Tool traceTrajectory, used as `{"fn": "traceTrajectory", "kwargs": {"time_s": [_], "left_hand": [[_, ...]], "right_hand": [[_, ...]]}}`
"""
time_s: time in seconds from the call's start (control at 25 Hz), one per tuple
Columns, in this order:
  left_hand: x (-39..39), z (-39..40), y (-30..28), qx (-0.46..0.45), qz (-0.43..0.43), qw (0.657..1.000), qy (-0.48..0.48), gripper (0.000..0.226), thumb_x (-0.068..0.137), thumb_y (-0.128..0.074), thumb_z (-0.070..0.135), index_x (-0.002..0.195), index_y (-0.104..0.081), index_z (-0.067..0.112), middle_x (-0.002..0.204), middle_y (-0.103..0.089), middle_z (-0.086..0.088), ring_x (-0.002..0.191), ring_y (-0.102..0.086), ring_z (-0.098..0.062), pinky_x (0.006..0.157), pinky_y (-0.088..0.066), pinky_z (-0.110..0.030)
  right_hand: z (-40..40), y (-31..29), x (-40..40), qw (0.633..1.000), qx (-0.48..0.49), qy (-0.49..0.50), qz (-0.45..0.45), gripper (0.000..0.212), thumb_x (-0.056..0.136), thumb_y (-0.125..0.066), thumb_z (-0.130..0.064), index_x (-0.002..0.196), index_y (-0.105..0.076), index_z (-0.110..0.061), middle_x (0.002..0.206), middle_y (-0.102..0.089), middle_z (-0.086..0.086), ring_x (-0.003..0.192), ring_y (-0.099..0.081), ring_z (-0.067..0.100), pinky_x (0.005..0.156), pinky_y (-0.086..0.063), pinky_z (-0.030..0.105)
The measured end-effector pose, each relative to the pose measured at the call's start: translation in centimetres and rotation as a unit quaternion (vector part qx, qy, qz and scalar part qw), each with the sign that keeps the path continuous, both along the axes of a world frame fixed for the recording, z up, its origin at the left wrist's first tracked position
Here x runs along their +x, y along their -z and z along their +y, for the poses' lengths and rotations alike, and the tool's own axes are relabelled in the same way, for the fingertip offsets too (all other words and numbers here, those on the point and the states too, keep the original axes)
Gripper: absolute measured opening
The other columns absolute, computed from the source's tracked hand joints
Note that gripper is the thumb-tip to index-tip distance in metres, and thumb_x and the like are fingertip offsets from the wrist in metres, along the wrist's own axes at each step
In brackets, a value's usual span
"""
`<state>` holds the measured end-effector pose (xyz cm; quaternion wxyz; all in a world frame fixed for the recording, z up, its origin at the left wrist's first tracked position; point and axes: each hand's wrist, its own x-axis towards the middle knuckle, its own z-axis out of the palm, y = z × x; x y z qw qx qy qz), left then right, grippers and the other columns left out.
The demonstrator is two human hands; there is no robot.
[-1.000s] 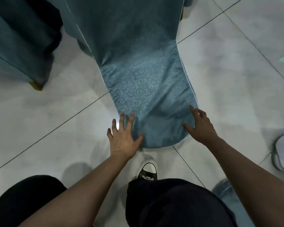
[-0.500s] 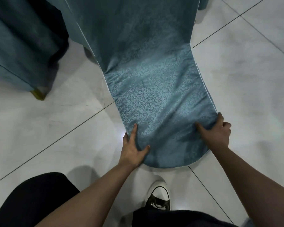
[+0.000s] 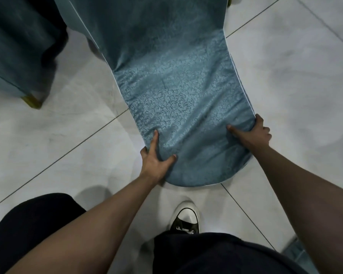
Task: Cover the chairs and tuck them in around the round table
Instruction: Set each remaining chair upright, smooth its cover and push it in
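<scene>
A chair in a blue patterned cover [image 3: 178, 99] stands in front of me, seen from above with its rounded backrest top nearest. My left hand [image 3: 156, 157] grips the top left edge of the backrest, thumb and forefinger on the fabric and the other fingers curled behind. My right hand [image 3: 253, 131] grips the top right corner, thumb on the front and fingers wrapped round the edge. The cover lies smooth down the back onto the seat.
A second chair in a darker blue cover [image 3: 22, 46] stands at the upper left, one gold leg tip [image 3: 31, 100] showing. Pale floor tiles [image 3: 295, 86] spread to both sides. My black-and-white shoe [image 3: 185, 219] is below the backrest.
Both hands went from resting open on the backrest top to gripping its two sides. The chair top now sits closer to me and lower in view.
</scene>
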<state>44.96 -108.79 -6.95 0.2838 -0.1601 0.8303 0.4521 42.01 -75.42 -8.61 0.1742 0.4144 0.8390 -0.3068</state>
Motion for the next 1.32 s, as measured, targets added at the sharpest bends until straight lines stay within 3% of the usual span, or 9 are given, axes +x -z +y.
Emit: {"fn": "traceTrajectory", "kwargs": {"time_s": [0.16,0.4,0.6,0.76,0.92,1.12,1.32], "left_hand": [[0.2,0.2,0.4,-0.002,0.009,1.000,-0.027,0.095,0.079,-0.077,0.044,0.145,-0.013,0.067,0.121,-0.030,-0.003,0.128,-0.046,-0.032,0.103,-0.024,-0.021],[0.4,0.1,0.2,-0.010,0.007,0.999,-0.039,0.093,0.079,-0.078,0.045,0.142,-0.015,0.070,0.121,-0.030,-0.002,0.127,-0.046,-0.030,0.104,-0.023,-0.019],[1.6,-0.7,-2.3,-0.014,0.022,0.999,-0.036,0.093,0.078,-0.078,0.047,0.140,-0.014,0.073,0.120,-0.032,-0.002,0.099,-0.039,-0.013,0.104,-0.023,-0.021],[4.2,-0.3,-7.4,-0.007,0.017,0.999,-0.036,0.095,0.077,-0.079,0.047,0.143,-0.015,0.069,0.118,-0.034,-0.006,0.088,-0.039,-0.013,0.107,-0.025,-0.020],[6.7,-0.6,-14.1,-0.006,0.002,1.000,-0.005,0.099,0.079,-0.079,0.038,0.147,-0.012,0.064,0.119,-0.036,-0.011,0.100,-0.034,-0.013,0.106,-0.027,-0.021],[8.8,-1.2,-22.2,-0.009,-0.022,1.000,-0.003,0.093,0.080,-0.073,0.058,0.145,-0.007,0.068,0.119,-0.032,-0.009,0.116,-0.044,-0.026,0.113,-0.031,-0.032],[11.1,-2.4,-30.4,-0.012,-0.054,0.998,0.015,0.093,0.081,-0.072,0.059,0.147,-0.007,0.065,0.120,-0.031,-0.007,0.125,-0.047,-0.033,0.114,-0.033,-0.034]], "right_hand": [[0.4,0.4,0.2,0.999,-0.025,0.027,0.006,0.132,0.040,-0.069,-0.093,0.149,-0.020,-0.036,0.142,-0.042,0.016,0.132,-0.042,0.043,0.108,-0.041,0.054],[2.7,1.0,0.6,0.986,-0.116,0.115,0.032,0.117,0.044,-0.066,-0.094,0.130,-0.054,-0.017,0.124,-0.061,0.008,0.115,-0.059,0.035,0.101,-0.050,0.050],[1.4,-0.6,2.7,0.985,-0.086,0.129,0.072,0.107,0.054,-0.064,-0.091,0.124,-0.054,-0.012,0.124,-0.062,0.011,0.112,-0.060,0.035,0.099,-0.050,0.045],[1.3,-6.6,5.4,0.989,-0.031,0.123,0.072,0.099,0.063,-0.060,-0.089,0.123,-0.052,-0.010,0.125,-0.060,0.014,0.116,-0.057,0.037,0.095,-0.048,0.041],[0.7,-14.2,8.7,0.992,-0.007,0.117,0.051,0.099,0.064,-0.057,-0.090,0.121,-0.053,-0.010,0.124,-0.060,0.016,0.117,-0.056,0.038,0.099,-0.048,0.046],[-0.8,-23.0,11.8,0.990,0.050,0.115,0.058,0.101,0.060,-0.050,-0.097,0.110,-0.057,-0.009,0.114,-0.065,0.016,0.107,-0.061,0.038,0.084,-0.048,0.042],[-2.5,-32.0,15.1,0.987,0.117,0.109,0.030,0.105,0.060,-0.045,-0.100,0.108,-0.057,-0.007,0.112,-0.064,0.022,0.108,-0.060,0.043,0.090,-0.050,0.049]]}}
